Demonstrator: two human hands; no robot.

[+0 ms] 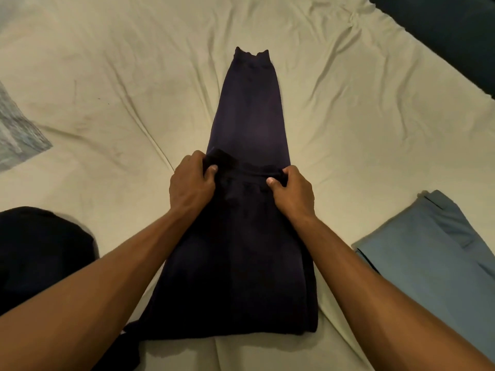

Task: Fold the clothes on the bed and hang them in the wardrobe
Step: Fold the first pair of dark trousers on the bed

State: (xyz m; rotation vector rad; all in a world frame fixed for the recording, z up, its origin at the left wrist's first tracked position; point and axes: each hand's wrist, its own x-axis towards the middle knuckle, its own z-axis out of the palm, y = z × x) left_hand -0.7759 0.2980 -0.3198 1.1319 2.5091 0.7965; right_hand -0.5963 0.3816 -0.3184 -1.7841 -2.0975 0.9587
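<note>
A pair of dark navy trousers [249,121] lies lengthwise down the middle of the cream bed sheet [112,76], its cuffed leg ends at the far end. The near part is doubled over onto the legs, so a folded edge runs across the middle. My left hand [190,183] grips the left corner of that folded edge, thumb on top. My right hand [292,191] grips the right corner the same way. Both forearms reach in from the bottom of the view.
A folded light blue garment [431,253] lies on the sheet at the right. A black piece of clothing [40,253] sits bunched at the left edge. A grey-blue patterned cloth [16,129] shows at the far left, and dark fabric [455,30] fills the top right corner.
</note>
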